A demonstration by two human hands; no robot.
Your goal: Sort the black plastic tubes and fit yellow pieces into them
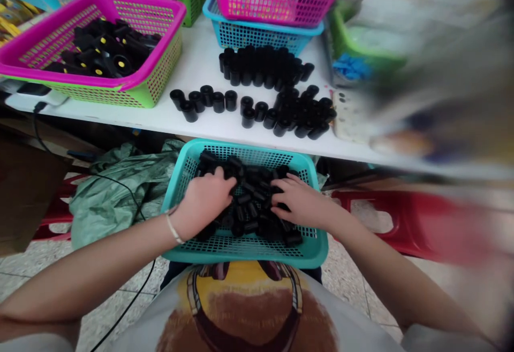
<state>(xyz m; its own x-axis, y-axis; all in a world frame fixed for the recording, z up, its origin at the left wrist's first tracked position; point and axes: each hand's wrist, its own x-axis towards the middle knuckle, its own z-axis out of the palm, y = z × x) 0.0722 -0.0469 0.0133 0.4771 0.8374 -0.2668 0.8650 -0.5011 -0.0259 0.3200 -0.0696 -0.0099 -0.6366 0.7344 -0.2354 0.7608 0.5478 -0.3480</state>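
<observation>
A teal basket [201, 253] rests on my lap, holding a heap of small black cylinders [252, 207]. My left hand [203, 202] lies in the left part of the heap, fingers curled down into the cylinders. My right hand [299, 199] reaches into the right part, fingers bent among them. What either hand has between its fingers is hidden. On the white table [193, 68] beyond the basket stand more black cylinders [261, 65] in upright groups, with a short row [204, 100] to their left.
A pink-and-green basket [156, 79] with black parts dotted yellow sits at the table's left. Blue and pink stacked baskets [261, 30] stand at the back. A red stool [401, 218] is to my right, a green plastic sheet [116, 180] and cables to my left. The right side is blurred.
</observation>
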